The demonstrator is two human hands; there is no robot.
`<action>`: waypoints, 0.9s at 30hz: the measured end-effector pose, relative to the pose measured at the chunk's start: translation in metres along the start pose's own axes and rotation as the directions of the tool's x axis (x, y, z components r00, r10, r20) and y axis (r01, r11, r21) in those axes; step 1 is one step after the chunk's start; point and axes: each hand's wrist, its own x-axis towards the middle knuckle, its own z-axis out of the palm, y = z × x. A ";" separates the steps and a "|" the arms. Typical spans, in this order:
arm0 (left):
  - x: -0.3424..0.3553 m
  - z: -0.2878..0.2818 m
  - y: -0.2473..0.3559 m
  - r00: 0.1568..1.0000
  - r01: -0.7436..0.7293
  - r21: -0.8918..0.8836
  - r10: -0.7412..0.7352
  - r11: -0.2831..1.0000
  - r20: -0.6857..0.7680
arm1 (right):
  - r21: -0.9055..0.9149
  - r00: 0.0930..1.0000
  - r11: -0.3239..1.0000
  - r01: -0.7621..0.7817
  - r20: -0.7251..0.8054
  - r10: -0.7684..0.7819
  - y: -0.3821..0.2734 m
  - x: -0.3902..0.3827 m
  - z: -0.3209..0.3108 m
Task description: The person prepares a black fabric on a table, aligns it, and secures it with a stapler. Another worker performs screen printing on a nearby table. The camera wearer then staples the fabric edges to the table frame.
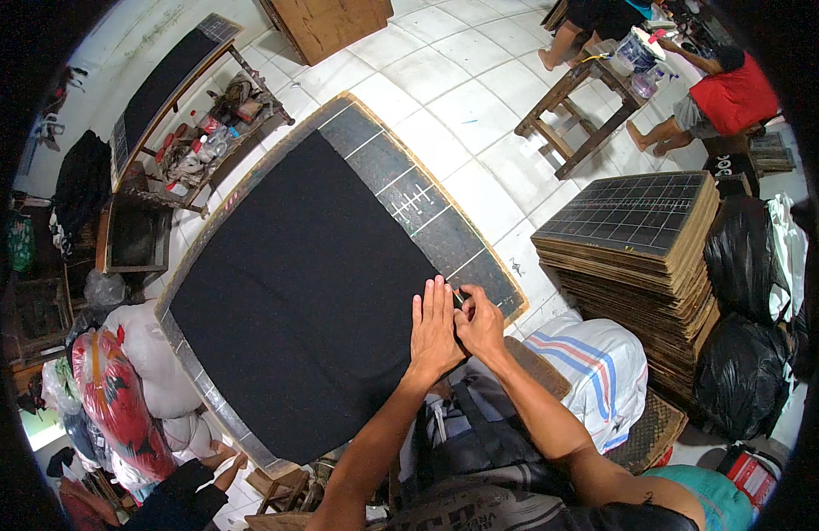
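While the left hand (433,329) presses flat, fingers spread, on the black cloth (294,292) covering the board (427,212), the right hand (480,326), pinching something small at the cloth's near-right edge, could slip and skew it.

White tiled floor (445,80) w/ wooden table (582,106), cluttered bench (219,133), stacked boards (640,257), black bags (750,310).
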 end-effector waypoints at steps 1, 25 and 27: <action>0.000 0.000 0.000 1.000 0.003 0.011 -0.003 1.000 0.008 | 0.005 1.000 1.000 0.008 0.024 -0.008 0.001 0.001 -0.002; -0.016 0.024 0.022 0.997 0.038 0.086 -0.043 0.996 0.056 | 0.060 0.999 0.998 -0.021 -0.046 0.024 0.022 -0.004 -0.008; -0.020 0.023 0.025 0.995 0.043 0.101 -0.052 0.994 0.086 | 0.048 0.999 0.998 -0.040 -0.027 0.042 0.022 -0.004 -0.012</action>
